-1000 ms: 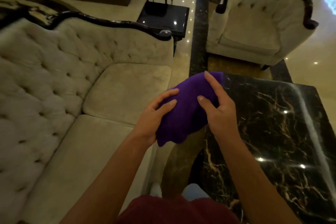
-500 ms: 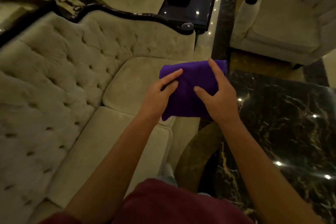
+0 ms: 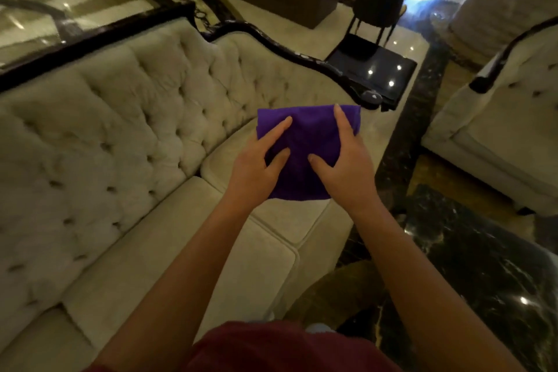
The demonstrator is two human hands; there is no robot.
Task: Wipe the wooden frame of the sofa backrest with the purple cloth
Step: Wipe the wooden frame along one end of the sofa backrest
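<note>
Cloth [image 3: 305, 145] now lifted off the desk [image 3: 483, 266], folded flatter, over the sofa seat; left hand [image 3: 256, 172] and right hand [image 3: 347, 169] both pinch it. Frame [image 3: 271, 42] unwiped.

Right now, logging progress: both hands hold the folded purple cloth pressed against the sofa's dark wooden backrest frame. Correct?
Not quite. The head view shows both hands, left and right, holding the folded purple cloth in the air over the seat cushions, apart from the dark wooden backrest frame.
</note>
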